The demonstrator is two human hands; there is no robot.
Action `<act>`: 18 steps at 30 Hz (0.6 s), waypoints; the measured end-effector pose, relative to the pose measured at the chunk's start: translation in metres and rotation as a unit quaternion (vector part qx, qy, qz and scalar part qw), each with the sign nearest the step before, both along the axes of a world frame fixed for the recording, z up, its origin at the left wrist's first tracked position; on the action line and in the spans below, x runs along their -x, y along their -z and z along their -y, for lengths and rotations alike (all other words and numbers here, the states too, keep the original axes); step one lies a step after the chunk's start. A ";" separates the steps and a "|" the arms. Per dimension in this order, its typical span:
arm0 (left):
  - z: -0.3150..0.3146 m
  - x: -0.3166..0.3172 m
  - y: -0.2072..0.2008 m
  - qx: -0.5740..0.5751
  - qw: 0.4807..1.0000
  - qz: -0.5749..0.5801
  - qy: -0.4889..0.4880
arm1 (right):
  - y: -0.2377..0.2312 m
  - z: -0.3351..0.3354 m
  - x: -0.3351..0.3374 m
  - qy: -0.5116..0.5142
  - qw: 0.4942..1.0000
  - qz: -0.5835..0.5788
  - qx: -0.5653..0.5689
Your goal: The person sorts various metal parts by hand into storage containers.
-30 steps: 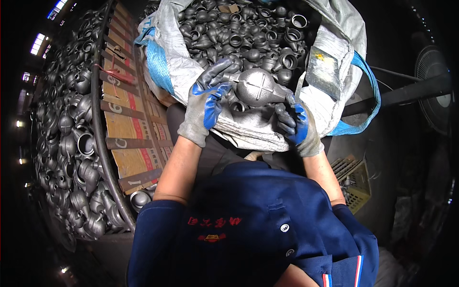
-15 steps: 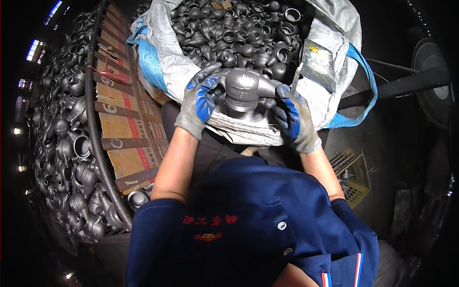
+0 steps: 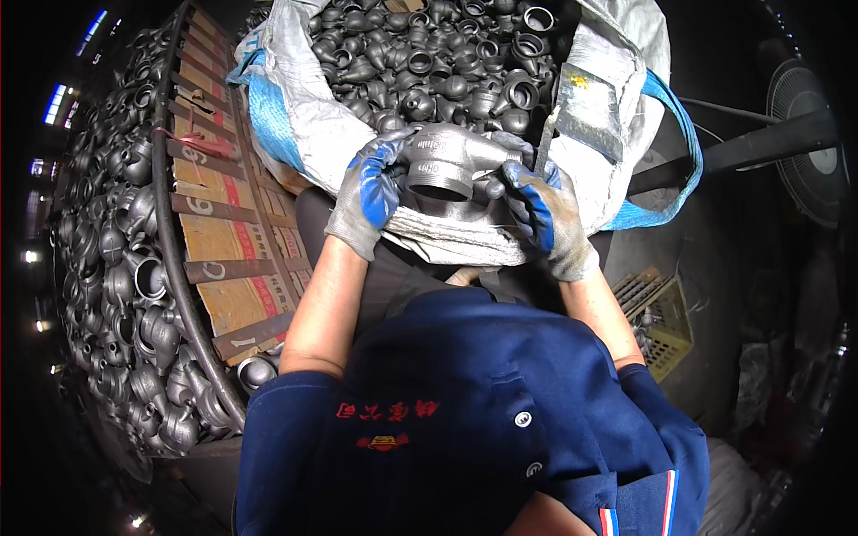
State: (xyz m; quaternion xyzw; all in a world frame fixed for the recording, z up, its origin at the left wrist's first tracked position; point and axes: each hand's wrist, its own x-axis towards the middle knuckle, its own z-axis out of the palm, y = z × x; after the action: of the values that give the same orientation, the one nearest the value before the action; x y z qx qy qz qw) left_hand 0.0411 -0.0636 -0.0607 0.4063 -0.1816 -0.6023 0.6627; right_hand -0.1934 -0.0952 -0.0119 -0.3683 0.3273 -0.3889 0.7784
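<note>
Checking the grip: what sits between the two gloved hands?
In the head view, a grey metal pipe fitting sits between the left hand and right hand, held by both.

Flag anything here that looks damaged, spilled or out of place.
Nothing stands out. Both gloved hands, left and right, hold one grey fitting over the full sack; more fittings sit piled at left.

A big white sack (image 3: 304, 125) with blue straps, open just beyond the fingers (image 3: 384, 170), carries a heap of grey fittings (image 3: 429, 62). Left of the fingers, a bin (image 3: 170, 232) lined with cardboard (image 3: 223, 241) holds more fittings (image 3: 116, 268).
</note>
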 end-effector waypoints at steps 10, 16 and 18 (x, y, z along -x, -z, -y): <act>0.006 0.004 0.004 0.018 0.997 -0.072 0.022 | -0.004 0.002 -0.004 0.007 0.962 -0.193 0.193; -0.003 0.028 -0.012 0.071 0.988 -0.127 0.045 | 0.014 0.001 0.003 0.059 0.827 -0.294 0.476; -0.002 0.040 -0.016 0.092 0.973 -0.200 0.064 | -0.001 -0.004 0.001 0.015 0.974 -0.102 0.201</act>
State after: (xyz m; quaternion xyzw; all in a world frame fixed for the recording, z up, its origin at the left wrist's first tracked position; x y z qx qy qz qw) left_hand 0.0014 -0.0614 -0.0448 0.2026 -0.1255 -0.6936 0.6798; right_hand -0.1944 -0.0911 -0.0106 -0.5502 0.3254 -0.4187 0.6450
